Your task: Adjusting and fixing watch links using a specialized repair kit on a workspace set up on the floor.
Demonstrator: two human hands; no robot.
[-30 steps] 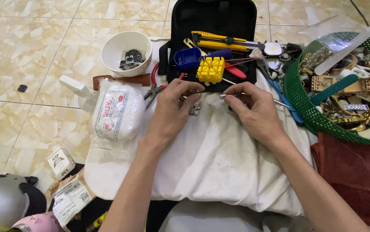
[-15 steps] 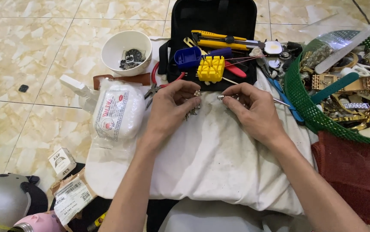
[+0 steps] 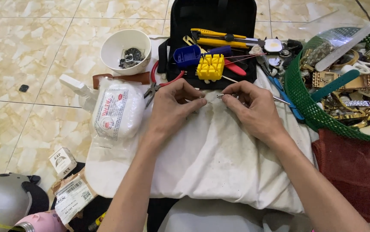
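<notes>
small metal part (image 3: pixel 205 99) pinched in left hand (image 3: pixel 172 107) fingertips, over white cloth (image 3: pixel 210 159), just before black tool case (image 3: pixel 213 25). right hand (image 3: pixel 253 109) closed on thin metal tool (image 3: pixel 232 96), tip meeting part. judgement: fine work mid-way, part not yet set down. red pliers (image 3: pixel 159 83) left of case, unused; green basket (image 3: pixel 305 103) of watch bands right; white bowl (image 3: pixel 124 51) far left.

We see bright, even light from above; soft shadows sit under our hands on the white cloth (image 3: pixel 219 159). Pale glare glosses the floor tiles (image 3: pixel 43 47). Focus is sharp centrally, while the frame's edges bow slightly and blur.
</notes>
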